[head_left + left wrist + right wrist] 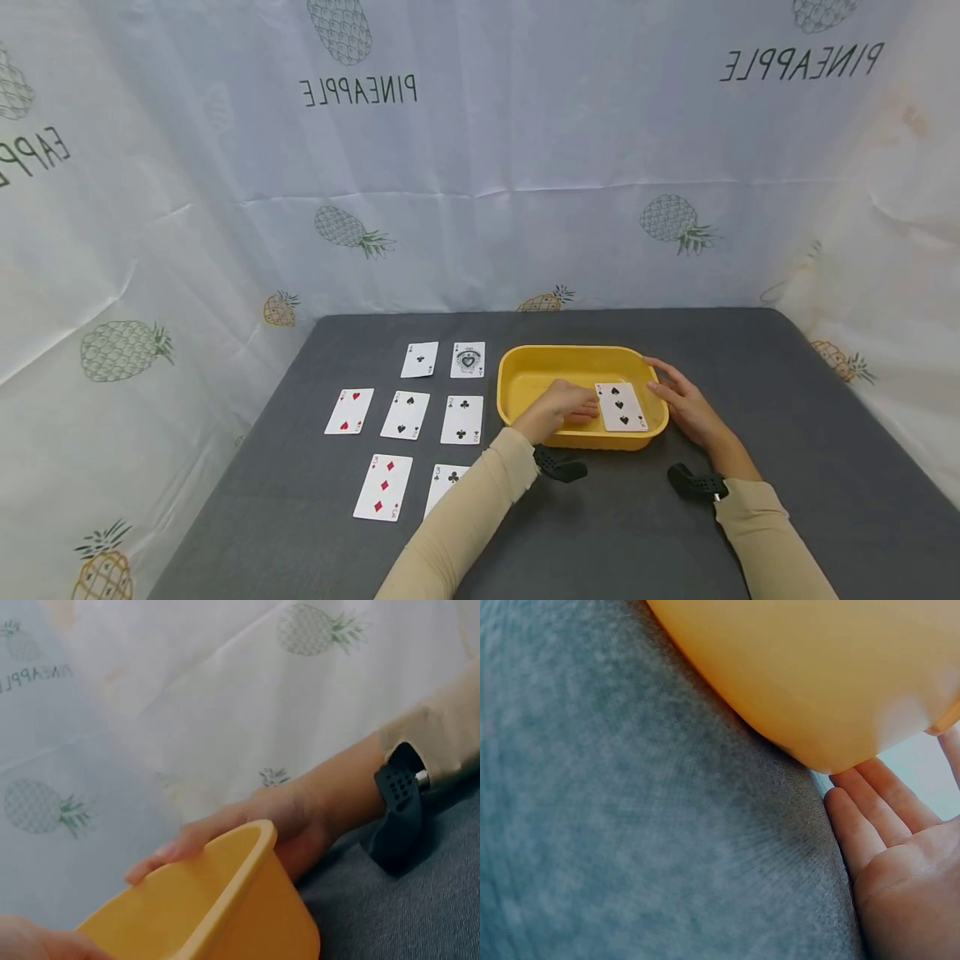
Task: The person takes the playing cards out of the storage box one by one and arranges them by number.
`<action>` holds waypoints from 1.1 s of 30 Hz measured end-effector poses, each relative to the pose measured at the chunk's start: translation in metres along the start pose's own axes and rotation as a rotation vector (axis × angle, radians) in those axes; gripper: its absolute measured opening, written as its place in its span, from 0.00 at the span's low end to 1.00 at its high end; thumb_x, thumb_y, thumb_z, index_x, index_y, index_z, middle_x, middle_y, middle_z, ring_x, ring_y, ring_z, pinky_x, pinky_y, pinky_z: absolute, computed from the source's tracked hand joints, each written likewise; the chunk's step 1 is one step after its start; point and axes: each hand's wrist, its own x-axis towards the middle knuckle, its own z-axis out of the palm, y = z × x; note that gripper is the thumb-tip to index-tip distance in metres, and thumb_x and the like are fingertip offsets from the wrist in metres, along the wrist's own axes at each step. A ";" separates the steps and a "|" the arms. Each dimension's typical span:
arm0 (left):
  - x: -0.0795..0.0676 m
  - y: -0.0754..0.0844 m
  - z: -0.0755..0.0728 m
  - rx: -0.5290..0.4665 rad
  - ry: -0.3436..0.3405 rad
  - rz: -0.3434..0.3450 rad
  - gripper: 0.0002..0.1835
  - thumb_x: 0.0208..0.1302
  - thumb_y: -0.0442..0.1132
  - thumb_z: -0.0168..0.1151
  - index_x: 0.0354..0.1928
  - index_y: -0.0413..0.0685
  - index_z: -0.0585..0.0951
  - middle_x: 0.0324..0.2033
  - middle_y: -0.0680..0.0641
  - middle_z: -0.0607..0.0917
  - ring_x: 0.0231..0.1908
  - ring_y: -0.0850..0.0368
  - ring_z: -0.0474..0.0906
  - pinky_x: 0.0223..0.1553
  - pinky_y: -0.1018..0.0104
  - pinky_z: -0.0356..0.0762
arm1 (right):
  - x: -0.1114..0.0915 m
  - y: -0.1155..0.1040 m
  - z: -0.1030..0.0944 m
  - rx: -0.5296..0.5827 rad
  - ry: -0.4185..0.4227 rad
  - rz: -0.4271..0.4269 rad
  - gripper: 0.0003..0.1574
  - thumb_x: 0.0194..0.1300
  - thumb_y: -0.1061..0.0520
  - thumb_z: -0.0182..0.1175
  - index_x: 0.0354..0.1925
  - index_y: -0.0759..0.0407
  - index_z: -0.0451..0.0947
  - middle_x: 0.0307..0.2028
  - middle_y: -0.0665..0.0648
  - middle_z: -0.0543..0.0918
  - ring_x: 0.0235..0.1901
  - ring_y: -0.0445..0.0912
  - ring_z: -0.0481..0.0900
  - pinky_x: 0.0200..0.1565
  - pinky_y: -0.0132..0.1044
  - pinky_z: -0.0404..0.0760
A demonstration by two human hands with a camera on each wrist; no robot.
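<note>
My left hand (pixel 568 407) reaches into a yellow plastic basin (pixel 517 367), its fingers curled at the left edge of a playing card, the three of spades (pixel 621 418). It pinches the card by that edge; the fingertips are partly hidden. At the basin's right end, my right hand (pixel 692 410) holds the rim, thumb and index finger up at the edge. The right wrist view shows its other fingers (pixel 881 802) along the outside of the wall. In the left wrist view the right hand (pixel 247 825) spans the basin's end.
Left of the basin, face-up cards lie in rows: aces such as the ace of spades (pixel 468 360), twos like the two of hearts (pixel 349 411), and the three of diamonds (pixel 383 487). My left sleeve (pixel 450 517) partly covers the three of clubs (pixel 444 481). A pineapple-print curtain (pixel 480 150) surrounds the dark table (pixel 300 533).
</note>
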 end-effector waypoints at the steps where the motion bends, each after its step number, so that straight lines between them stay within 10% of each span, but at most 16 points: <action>1: 0.000 0.000 0.002 -0.003 0.012 -0.008 0.17 0.63 0.36 0.62 0.51 0.33 0.80 0.42 0.41 0.88 0.43 0.53 0.87 0.47 0.64 0.86 | 0.000 0.000 0.000 -0.004 0.000 0.003 0.32 0.75 0.55 0.48 0.73 0.52 0.52 0.49 0.32 0.75 0.48 0.25 0.77 0.46 0.19 0.80; 14: 0.001 0.003 0.020 -0.082 0.096 0.029 0.15 0.54 0.27 0.66 0.46 0.33 0.82 0.43 0.41 0.85 0.38 0.54 0.84 0.49 0.61 0.85 | 0.003 0.003 -0.003 0.045 -0.012 -0.020 0.30 0.75 0.57 0.47 0.71 0.51 0.54 0.50 0.32 0.75 0.49 0.25 0.77 0.46 0.19 0.80; 23: 0.008 0.003 0.034 0.029 0.243 0.057 0.09 0.49 0.28 0.73 0.32 0.39 0.81 0.24 0.47 0.82 0.19 0.58 0.79 0.30 0.68 0.86 | 0.002 0.002 -0.001 0.021 -0.004 -0.002 0.31 0.75 0.56 0.48 0.72 0.50 0.54 0.49 0.31 0.75 0.49 0.24 0.77 0.46 0.19 0.80; 33: 0.007 0.002 0.034 0.086 0.214 0.089 0.04 0.54 0.30 0.68 0.26 0.38 0.81 0.14 0.50 0.75 0.13 0.62 0.70 0.20 0.75 0.79 | 0.003 0.002 0.000 0.020 -0.016 -0.021 0.31 0.75 0.57 0.47 0.72 0.52 0.53 0.49 0.32 0.75 0.48 0.25 0.77 0.46 0.20 0.81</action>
